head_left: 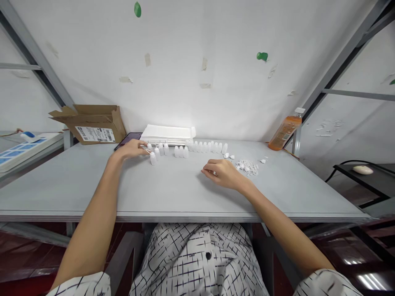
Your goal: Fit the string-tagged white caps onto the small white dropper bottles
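Left hand [132, 149]: palm down at the left group of small white bottles [153, 158], fingertips at the bottles, fingers slightly parted; cannot tell whether any bottle is gripped. Right hand [221, 172]: above the grey table [179, 191], in front of the long row of white bottles [210, 147], fingers curled, thumb and fingertips in a narrow pinch. A speck of white shows at these fingertips; too small to tell whether it is held. Bottles all upright: left group by the left hand, a short row [181, 152] between the hands, long row behind and extending right. Pile of small white parts [247, 167] just right of the right hand; a few loose white pieces [228, 156] near the row's right end. Behind the left group: white stack [166, 133]. Cardboard box [92, 125] at back left; bottle of orange liquid [284, 133] tilted at back right.
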`<state>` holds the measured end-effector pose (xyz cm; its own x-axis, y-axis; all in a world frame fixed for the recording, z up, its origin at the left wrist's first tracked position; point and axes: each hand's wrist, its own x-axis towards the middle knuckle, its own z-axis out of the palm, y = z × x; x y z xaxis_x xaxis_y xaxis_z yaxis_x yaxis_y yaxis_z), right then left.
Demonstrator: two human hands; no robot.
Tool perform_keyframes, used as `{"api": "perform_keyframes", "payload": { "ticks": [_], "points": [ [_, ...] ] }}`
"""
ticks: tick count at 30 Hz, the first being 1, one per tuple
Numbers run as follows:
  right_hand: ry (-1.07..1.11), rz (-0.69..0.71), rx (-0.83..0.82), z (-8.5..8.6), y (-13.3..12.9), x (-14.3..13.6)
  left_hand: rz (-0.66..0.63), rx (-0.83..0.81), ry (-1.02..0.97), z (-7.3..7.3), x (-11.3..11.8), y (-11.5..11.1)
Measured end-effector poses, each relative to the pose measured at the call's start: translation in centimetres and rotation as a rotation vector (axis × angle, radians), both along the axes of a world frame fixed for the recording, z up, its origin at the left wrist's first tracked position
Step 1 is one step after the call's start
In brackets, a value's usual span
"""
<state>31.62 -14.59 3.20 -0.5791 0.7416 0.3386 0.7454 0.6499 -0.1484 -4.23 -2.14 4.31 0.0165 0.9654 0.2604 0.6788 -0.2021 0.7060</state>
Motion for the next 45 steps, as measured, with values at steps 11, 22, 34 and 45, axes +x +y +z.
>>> {"api": "perform_keyframes", "payload": {
  "ticks": [11, 22, 34, 45],
  "points": [
    [0.141, -0.240, -0.082, 1.5, 3.5, -2.5, 0.313, 0.443, -0.096, 3.3, 0.3, -3.0],
    [0.083, -0.368, -0.185, 1.7, 8.8, -7.6, 0.241, 0.629, 0.082, 2.1, 7.1, -4.4],
    [0.561, -0.004, -0.395, 2.5, 5.9, -1.9, -0.273, 0.669, 0.241, -2.5, 13.1, -6.5],
    [0.675, 0.005, -0.430, 3.2, 4.5, 2.1, -0.441, 0.426, 0.189, -3.8, 14.9, -7.0]
  ]
}}
